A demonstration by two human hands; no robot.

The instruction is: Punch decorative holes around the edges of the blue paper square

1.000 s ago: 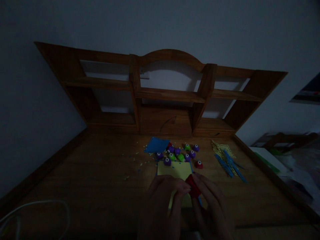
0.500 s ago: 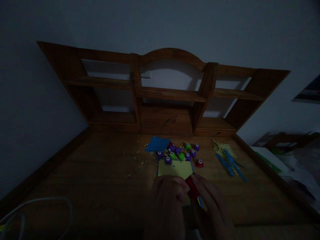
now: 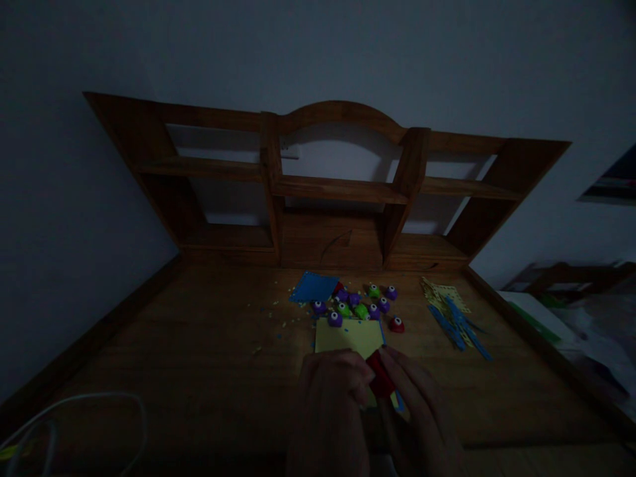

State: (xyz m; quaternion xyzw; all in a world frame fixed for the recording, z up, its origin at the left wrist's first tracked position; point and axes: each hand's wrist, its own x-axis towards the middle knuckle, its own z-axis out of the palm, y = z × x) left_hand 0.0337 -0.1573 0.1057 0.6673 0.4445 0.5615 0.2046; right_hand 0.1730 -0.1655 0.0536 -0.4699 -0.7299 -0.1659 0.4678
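Over the right edge of a yellow sheet of paper [image 3: 342, 336] with blue paper showing beneath, I hold a small red paper punch [image 3: 380, 375]. My right hand [image 3: 422, 397] grips it from the right, fingers along its top and side. My left hand [image 3: 332, 397] is curled, its fingertips pressed against the punch's left side. Whether the paper sits in the punch's slot is hidden by my hands. Just beyond the sheet lie several purple, green and red punches with single round eyes, among them a purple punch [image 3: 334, 319] on the sheet's far edge and a red punch [image 3: 396, 324].
A blue sheet [image 3: 314, 287] lies behind the punches, with tiny paper bits scattered around. Cut blue strips [image 3: 452, 324] and yellow punched paper [image 3: 451, 295] are at the right. A wooden shelf unit [image 3: 342, 192] stands along the back. A white cable [image 3: 99, 396] curves at lower left.
My left fingers have curled in tighter against the red punch, the hand turning slightly to the right. My right hand keeps its hold. The camera view has shifted slightly.
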